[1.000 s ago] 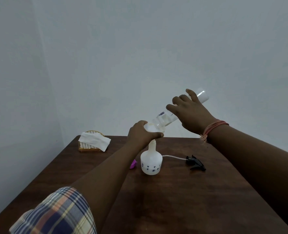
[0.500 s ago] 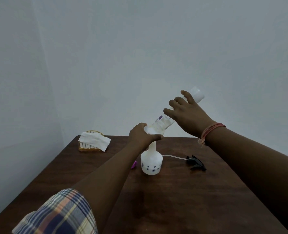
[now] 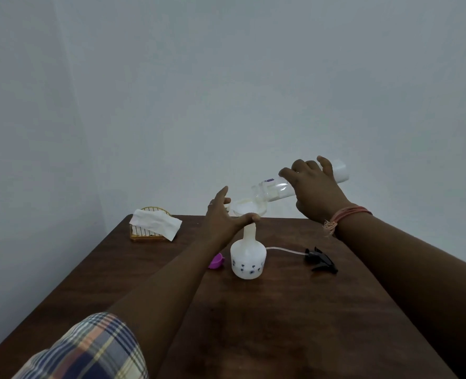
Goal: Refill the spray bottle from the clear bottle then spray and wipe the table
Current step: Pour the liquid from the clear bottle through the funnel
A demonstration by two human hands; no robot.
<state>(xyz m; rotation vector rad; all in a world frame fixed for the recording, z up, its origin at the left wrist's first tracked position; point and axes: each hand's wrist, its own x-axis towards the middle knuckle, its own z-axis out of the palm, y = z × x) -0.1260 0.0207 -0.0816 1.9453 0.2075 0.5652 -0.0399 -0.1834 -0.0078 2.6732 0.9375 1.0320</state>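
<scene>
A white spray bottle [image 3: 247,261] with small blue flowers stands uncapped on the brown table [image 3: 281,324]. A pale funnel [image 3: 247,207] sits in its neck, with white liquid in the bowl. My left hand [image 3: 221,217] holds the funnel, thumb across its front rim and fingers reaching behind it. My right hand [image 3: 314,190] grips the clear bottle [image 3: 273,191], which lies tilted with its mouth down over the funnel and its base up to the right. The black spray head [image 3: 319,259] with its tube lies on the table just right of the spray bottle.
A purple cap [image 3: 217,261] lies just left of the spray bottle. A white tissue [image 3: 155,220] is draped over a small yellow wire basket [image 3: 144,233] at the table's far left corner. Grey walls stand behind and to the left.
The clear bottle has dropped to a flatter tilt, its base lower than before. My left fingers have straightened out behind the funnel. The spray bottle has stayed put.
</scene>
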